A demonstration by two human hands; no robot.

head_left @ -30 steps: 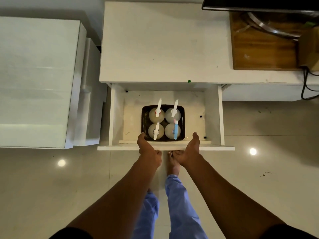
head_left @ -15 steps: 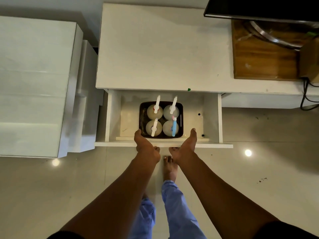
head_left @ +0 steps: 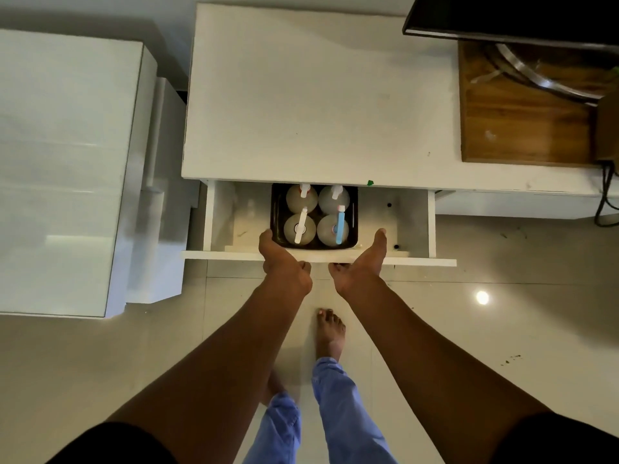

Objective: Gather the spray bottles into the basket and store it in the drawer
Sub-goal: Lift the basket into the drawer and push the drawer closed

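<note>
To my far left stands a white cabinet (head_left: 63, 169), apart from the white surface (head_left: 311, 95) ahead of me. Below that surface's front edge the drawer (head_left: 415, 222) stands partly pulled out. My left hand (head_left: 284, 266) rests on the drawer's front panel, fingers flat and together reaching over its top edge just beside the basket's near left corner, thumb tucked toward the middle; it is an open grip with nothing held. The dark basket (head_left: 354, 226) sits in the middle of the drawer, its far edge tucked under the surface. Four clear spray bottles (head_left: 299, 229) stand upright in it, two by two. Seen from above, each spray head's long axis runs near to far, nozzles pointing away from me; three heads are white and the near right one is blue (head_left: 340, 227). My right hand (head_left: 363, 266) lies on the front panel right of the basket, fingers straight and spread from the thumb, an open grip holding nothing. Further right, a wooden board (head_left: 522, 128) lies on the surface.
</note>
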